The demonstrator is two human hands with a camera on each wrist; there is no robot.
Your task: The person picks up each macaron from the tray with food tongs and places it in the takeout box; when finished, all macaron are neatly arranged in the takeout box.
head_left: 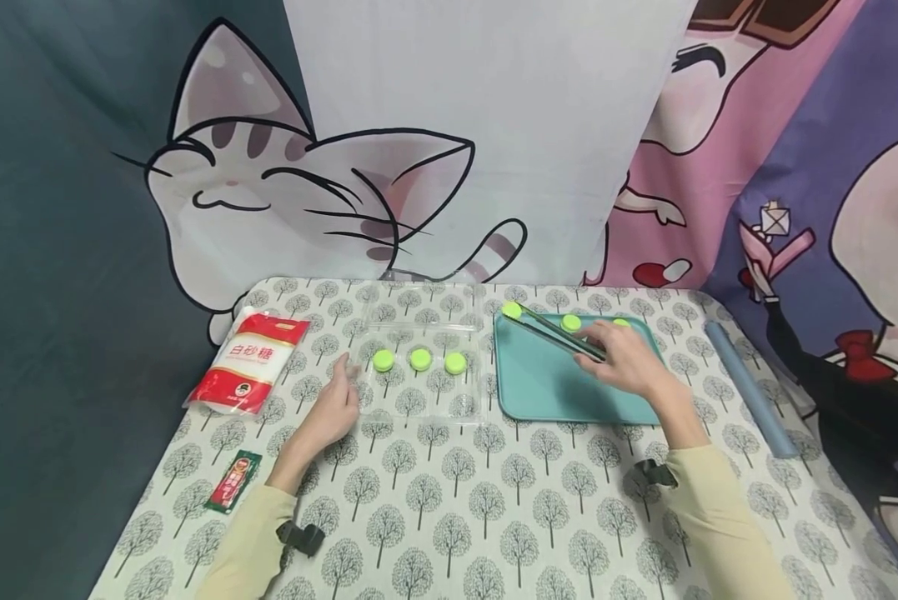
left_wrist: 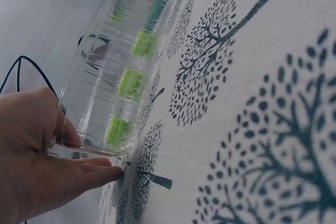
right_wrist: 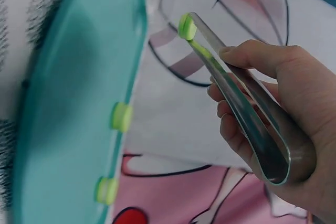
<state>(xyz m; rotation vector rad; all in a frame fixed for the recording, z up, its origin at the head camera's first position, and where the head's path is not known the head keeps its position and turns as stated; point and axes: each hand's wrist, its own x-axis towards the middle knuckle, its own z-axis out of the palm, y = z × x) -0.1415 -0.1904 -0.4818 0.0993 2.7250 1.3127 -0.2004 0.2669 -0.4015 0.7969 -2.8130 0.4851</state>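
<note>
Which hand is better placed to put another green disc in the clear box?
Probably the right hand, which holds tongs whose tips pinch a green disc. The left hand has no tongs; it is at the left edge of the clear box, so it may suit steadying better.

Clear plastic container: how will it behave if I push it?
The clear plastic container looks thin and see-through, so it is probably light and apt to slide. Its ribbed sides may flex under a squeeze. Being broad and low, it seems unlikely to tip.
</note>
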